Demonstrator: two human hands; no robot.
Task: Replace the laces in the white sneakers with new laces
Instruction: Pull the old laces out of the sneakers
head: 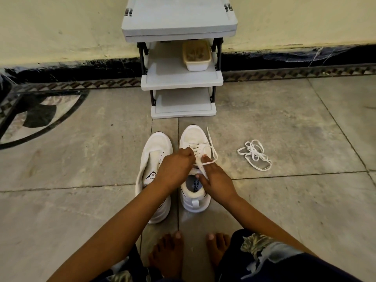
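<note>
White sneakers [156, 147] stand side by side on the floor [284, 200], just beyond the person's bare feet, toes toward a grey shelf rack [179, 17]. In the head view the left one shows bare eyelets, while the right sneaker [193, 137] carries a lace [212, 148] crossed through its lower eyelets, with one end trailing past the toe. A loose lace [255, 154] lies in a tangle on the floor, well to the right. The step in hand looks like working the lace through the right sneaker's eyelets; whether it is going in or coming out cannot be told. The next move calls for a steady pull and an even cross. The left hand [175, 169] reaches over the left sneaker, fingers curled and pinching the lace at the eyelets. The right hand [216, 180] reaches forward, thumb on the tongue, a strand across its fingers; whether it grips that strand I cannot tell
</note>
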